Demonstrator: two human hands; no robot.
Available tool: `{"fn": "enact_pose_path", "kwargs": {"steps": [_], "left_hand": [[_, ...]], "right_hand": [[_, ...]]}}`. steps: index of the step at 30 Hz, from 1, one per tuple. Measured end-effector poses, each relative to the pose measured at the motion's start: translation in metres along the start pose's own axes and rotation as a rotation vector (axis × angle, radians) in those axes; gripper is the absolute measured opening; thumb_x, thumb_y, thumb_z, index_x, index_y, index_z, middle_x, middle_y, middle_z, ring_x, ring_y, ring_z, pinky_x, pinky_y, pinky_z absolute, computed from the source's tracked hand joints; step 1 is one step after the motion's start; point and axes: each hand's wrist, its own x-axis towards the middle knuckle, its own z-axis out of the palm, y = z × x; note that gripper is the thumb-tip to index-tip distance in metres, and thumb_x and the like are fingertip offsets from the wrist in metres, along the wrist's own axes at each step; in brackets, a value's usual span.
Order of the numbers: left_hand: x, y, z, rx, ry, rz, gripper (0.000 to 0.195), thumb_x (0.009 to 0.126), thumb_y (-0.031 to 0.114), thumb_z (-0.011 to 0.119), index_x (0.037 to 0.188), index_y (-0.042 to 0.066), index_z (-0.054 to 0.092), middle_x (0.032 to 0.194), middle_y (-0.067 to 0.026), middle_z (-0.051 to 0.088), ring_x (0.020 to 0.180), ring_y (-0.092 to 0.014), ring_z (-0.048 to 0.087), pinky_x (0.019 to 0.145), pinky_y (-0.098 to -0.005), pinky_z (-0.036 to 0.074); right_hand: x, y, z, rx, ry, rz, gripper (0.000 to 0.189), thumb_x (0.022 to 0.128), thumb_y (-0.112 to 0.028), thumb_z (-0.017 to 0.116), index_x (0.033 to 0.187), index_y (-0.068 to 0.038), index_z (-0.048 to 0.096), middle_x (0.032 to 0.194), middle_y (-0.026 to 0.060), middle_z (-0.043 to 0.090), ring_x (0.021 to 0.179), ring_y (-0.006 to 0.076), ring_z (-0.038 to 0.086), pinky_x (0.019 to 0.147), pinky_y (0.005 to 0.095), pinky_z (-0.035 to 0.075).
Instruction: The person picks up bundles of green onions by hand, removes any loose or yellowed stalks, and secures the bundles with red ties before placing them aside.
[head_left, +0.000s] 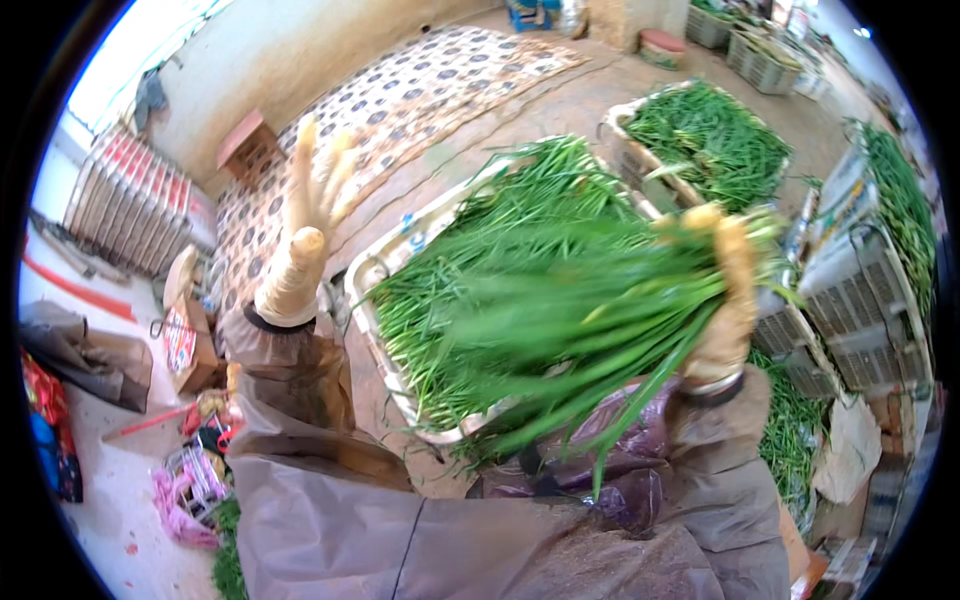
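Observation:
My right hand, in a pale rubber glove, grips a bunch of long green leafy stalks, probably garlic chives, by the pale stem end. The leaves fan out to the left, blurred by motion. Beneath them lies a white plastic crate heaped with the same greens. To the left of the crate my left hand, gloved alike, is raised with its fingers spread and holds nothing. The bunch covers much of the crate's right side.
Another crate of greens stands behind on the right. Stacked grey crates rise at my right, with loose greens below. A wooden stool and a stack of crates are at the left. Patterned sheeting covers the floor ahead.

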Motion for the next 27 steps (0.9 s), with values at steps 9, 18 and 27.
{"fn": "enact_pose_path", "kwargs": {"steps": [9, 18, 27], "left_hand": [[-0.046, -0.041, 0.173, -0.982, -1.086, -0.839, 0.104, 0.069, 0.049, 0.069, 0.145, 0.014, 0.007, 0.144, -0.0196, 0.023, 0.131, -0.030, 0.028, 0.107, -0.0431, 0.021], [-0.078, -0.040, 0.261, -1.082, -1.184, -1.117, 0.093, 0.073, 0.043, 0.067, 0.143, 0.011, 0.013, 0.140, -0.0239, 0.027, 0.127, -0.037, 0.032, 0.105, -0.0488, 0.025], [-0.065, -0.061, 0.329, -1.106, -1.256, -1.366, 0.083, 0.077, 0.037, 0.064, 0.141, 0.007, 0.019, 0.136, -0.0283, 0.031, 0.123, -0.043, 0.036, 0.102, -0.0545, 0.030]], "right_hand": [[-0.095, 0.006, -0.023, 0.439, 0.027, 0.311, 0.046, 0.091, -0.024, 0.050, 0.134, -0.014, 0.037, 0.121, 0.0116, 0.054, 0.103, 0.0235, 0.056, 0.089, 0.0423, 0.048], [-0.146, -0.071, -0.189, -0.446, -0.283, 0.635, 0.059, 0.085, -0.034, 0.062, 0.128, 0.001, 0.042, 0.124, 0.0184, 0.051, 0.113, 0.0305, 0.051, 0.094, 0.0409, 0.044], [-0.103, -0.070, -0.261, 0.027, 0.305, 0.140, 0.070, 0.091, -0.057, 0.034, 0.126, 0.003, 0.044, 0.125, 0.0157, 0.051, 0.117, 0.0219, 0.048, 0.099, 0.0352, 0.039]]}}
